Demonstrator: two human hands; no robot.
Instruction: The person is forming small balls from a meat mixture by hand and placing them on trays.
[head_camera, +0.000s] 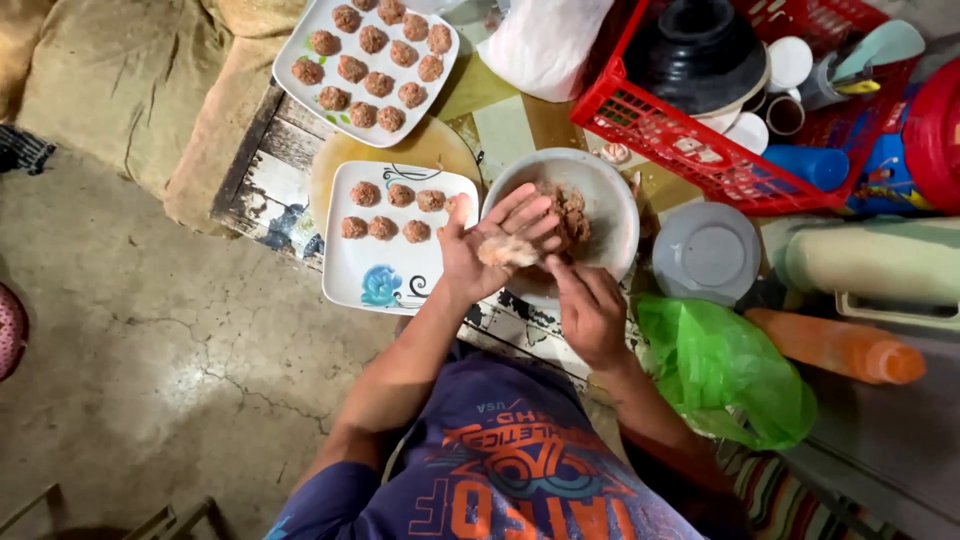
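Meat lump (505, 251) on left hand (490, 250), fingers spread, right hand (590, 310) fingertips seemingly touching it, over bowl (612, 205)

Pinkish-brown meatballs (383, 212) dot a white square plate (395, 272) edged with a blue-and-black swirl motif; a second white plate (300, 92), flecked with green, carries more of the same reddish-brown balls (372, 62). A pale grey bowl (612, 205) holds brown-pink minced meat (572, 215), and a lighter, pinkish lump (507, 250) sits in the left hand (487, 245) beside the right hand (590, 310). A red plastic crate (690, 150) encloses black and white crockery. Nearby lie a bright green plastic bag (730, 375), an orange bottle (840, 345), a blue cup (808, 165) and a grey lid (708, 252). The shirt (510, 470) is navy with orange print; the floor (150, 340) is cracked grey-brown.
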